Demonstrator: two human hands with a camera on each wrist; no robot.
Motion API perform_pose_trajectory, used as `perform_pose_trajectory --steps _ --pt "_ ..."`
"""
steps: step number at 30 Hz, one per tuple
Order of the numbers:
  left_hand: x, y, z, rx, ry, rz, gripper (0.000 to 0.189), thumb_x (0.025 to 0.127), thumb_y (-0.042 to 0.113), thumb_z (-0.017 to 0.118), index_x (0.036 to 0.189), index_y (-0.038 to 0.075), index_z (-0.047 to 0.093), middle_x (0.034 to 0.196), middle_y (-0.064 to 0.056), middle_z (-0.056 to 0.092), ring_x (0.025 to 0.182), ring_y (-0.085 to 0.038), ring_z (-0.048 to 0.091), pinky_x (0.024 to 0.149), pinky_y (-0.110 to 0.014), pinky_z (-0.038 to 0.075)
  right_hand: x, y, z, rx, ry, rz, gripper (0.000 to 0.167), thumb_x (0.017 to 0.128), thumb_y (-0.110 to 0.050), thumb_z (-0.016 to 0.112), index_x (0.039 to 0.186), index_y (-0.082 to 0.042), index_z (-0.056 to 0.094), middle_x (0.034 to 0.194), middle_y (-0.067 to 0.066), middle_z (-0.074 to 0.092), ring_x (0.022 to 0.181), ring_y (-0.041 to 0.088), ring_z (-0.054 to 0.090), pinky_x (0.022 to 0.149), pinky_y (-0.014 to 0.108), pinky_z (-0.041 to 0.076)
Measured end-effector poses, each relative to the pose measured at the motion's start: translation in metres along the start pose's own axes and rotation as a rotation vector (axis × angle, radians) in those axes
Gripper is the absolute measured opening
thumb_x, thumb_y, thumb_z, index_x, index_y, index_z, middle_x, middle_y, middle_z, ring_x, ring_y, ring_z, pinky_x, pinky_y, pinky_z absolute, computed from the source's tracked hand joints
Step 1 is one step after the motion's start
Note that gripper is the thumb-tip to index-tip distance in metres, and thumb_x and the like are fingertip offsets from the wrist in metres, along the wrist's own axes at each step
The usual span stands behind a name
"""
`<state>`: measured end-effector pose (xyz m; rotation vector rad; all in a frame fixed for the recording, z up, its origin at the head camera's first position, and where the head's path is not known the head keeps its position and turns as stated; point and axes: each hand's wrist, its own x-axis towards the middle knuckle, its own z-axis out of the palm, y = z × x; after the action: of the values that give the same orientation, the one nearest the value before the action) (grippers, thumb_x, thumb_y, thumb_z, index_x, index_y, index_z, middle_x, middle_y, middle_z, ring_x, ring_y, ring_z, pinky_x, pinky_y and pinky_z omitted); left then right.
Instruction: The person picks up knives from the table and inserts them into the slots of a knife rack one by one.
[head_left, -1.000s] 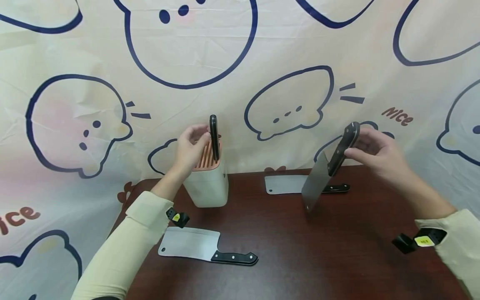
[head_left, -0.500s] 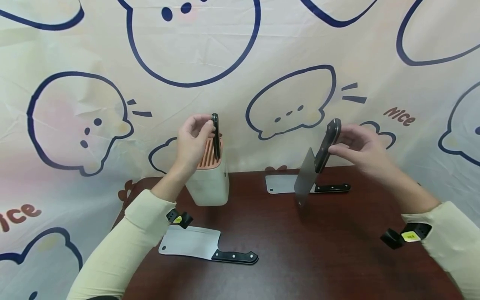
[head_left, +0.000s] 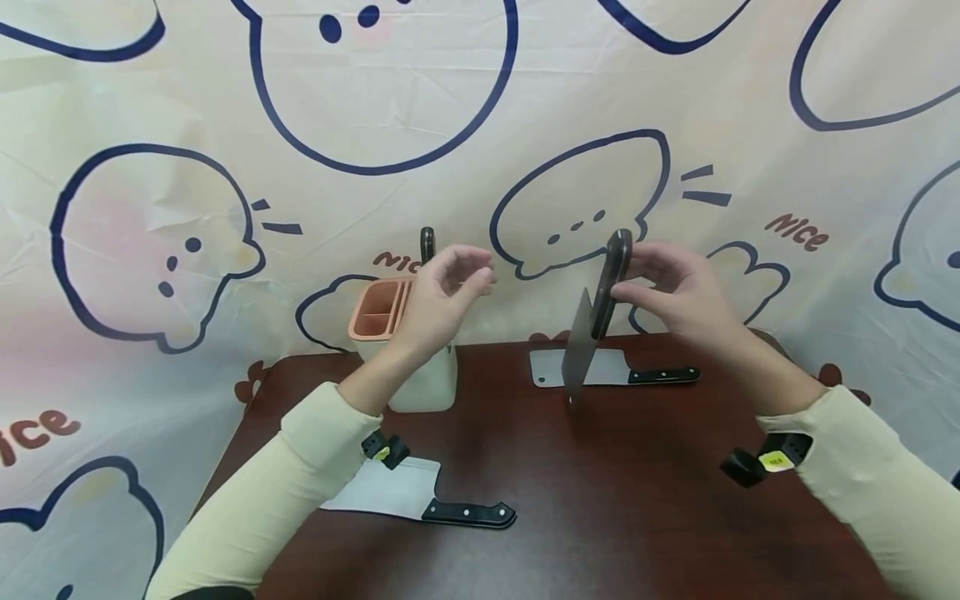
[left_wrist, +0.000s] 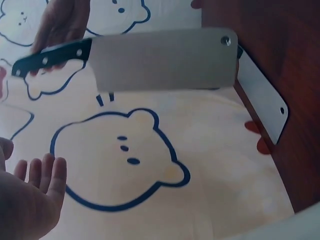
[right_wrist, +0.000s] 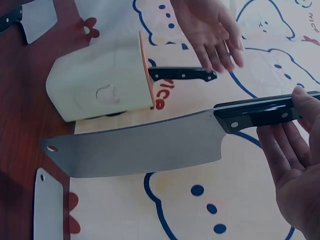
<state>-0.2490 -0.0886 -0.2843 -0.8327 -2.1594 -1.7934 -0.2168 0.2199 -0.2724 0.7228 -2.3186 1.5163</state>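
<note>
My right hand [head_left: 667,287] pinches the black handle of a cleaver [head_left: 577,346], whose blade hangs down above the table; the right wrist view shows thumb and fingers around the handle's end. The left hand [head_left: 442,292] holds nothing. Its fingers are loosely bent in front of the knife block [head_left: 423,387], a pale container with an orange slotted top. One knife stands in the block, and only its black handle [right_wrist: 182,74] shows. In the right wrist view, the left fingertips overlap that handle's end.
A second cleaver [head_left: 546,367] lies at the back of the dark table [head_left: 637,508], behind the held blade. Another cleaver [head_left: 401,487] lies in front of the block, partly hidden by the left sleeve. A cartoon-print cloth [head_left: 420,100] hangs behind.
My left hand has come away from the knife handle in the block and moved right. The right hand has carried its cleaver left, closer to the block.
</note>
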Motion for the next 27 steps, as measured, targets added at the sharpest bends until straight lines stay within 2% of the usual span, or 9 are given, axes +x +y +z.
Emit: perform_pose_trajectory --steps 4,9,19,27 --pt "0.001 -0.001 0.011 -0.029 -0.053 -0.004 0.028 0.102 0.009 0.060 0.128 -0.002 0.060 0.120 -0.016 0.065 0.112 -0.028 0.064 0.099 -0.036 0.053 0.005 -0.003 0.009 0.038 -0.012 0.000 0.037 0.095 -0.005 0.072 0.131 -0.006 0.065 0.112 0.000 0.072 0.111 0.016 0.065 0.099 0.024 0.050" --pt "0.001 -0.001 0.023 -0.010 -0.106 -0.005 0.030 0.101 0.012 0.062 0.130 0.001 0.059 0.122 -0.013 0.065 0.113 -0.019 0.064 0.102 -0.036 0.052 0.010 -0.002 0.019 0.064 -0.016 -0.013 0.036 0.094 -0.004 0.072 0.130 -0.003 0.065 0.110 0.002 0.072 0.110 0.018 0.065 0.100 0.027 0.050" --pt "0.000 -0.002 0.042 0.010 -0.196 -0.008 0.035 0.102 0.014 0.062 0.135 0.002 0.058 0.125 -0.011 0.065 0.116 -0.019 0.062 0.102 -0.036 0.052 0.016 0.005 0.032 0.069 -0.009 0.004 0.038 0.095 -0.008 0.073 0.132 -0.004 0.065 0.112 0.004 0.071 0.111 0.018 0.064 0.101 0.029 0.051" --pt "-0.001 -0.003 0.056 -0.051 -0.216 -0.012 0.036 0.100 0.008 0.065 0.134 0.001 0.058 0.125 -0.012 0.064 0.113 -0.020 0.064 0.099 -0.038 0.054 0.018 0.006 0.040 0.046 -0.016 0.028 0.037 0.095 -0.012 0.073 0.131 -0.006 0.066 0.112 0.007 0.070 0.113 0.019 0.061 0.108 0.051 0.045"
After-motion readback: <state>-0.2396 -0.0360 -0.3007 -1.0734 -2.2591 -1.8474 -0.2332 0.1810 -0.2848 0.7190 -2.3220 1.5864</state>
